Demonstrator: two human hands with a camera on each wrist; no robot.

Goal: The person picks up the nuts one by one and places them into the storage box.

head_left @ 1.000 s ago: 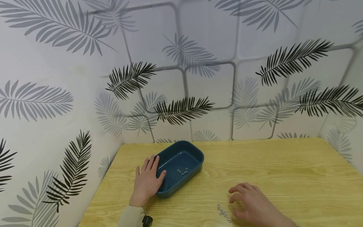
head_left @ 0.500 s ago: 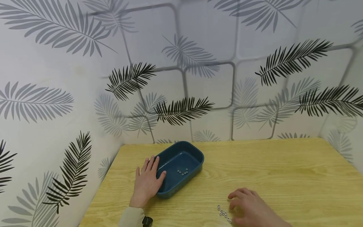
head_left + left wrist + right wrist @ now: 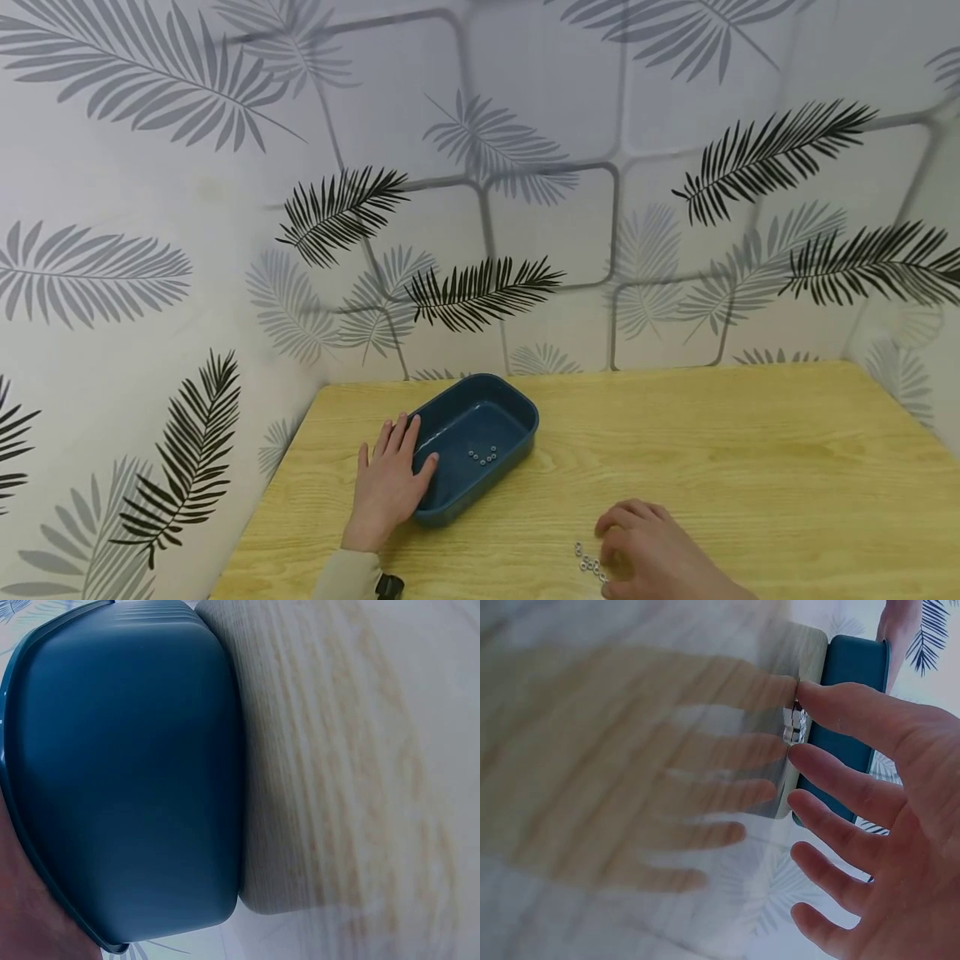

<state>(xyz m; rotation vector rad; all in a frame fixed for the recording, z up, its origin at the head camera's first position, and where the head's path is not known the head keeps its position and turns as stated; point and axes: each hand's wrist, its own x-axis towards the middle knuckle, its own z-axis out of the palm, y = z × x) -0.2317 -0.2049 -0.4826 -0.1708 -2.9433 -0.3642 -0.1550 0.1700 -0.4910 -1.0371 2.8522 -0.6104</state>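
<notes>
Several small metal nuts [image 3: 588, 564] lie in a loose line on the wooden table. My right hand [image 3: 652, 550] is just right of them, fingers slightly bent. In the right wrist view, the thumb and index fingertips are down at the tabletop, spread apart with metal nuts [image 3: 796, 724] showing between them. A blue rectangular tray [image 3: 468, 496] stands to the left, holding several more nuts [image 3: 483, 456]. My left hand [image 3: 390, 492] rests on its near left rim, fingers extended and thumb over the inside. The tray's outer wall [image 3: 135, 772] fills much of the left wrist view.
The wood-grain table [image 3: 712, 442] extends right and behind the right hand. A pale wall [image 3: 555, 225] with a leaf pattern rises along its back edge. A dark band [image 3: 389, 586] sits at the left wrist, below a light sleeve [image 3: 348, 575].
My right hand has moved left and slightly down, its fingertips coming to the nearest nuts on the table. The left hand and tray have stayed in place.
</notes>
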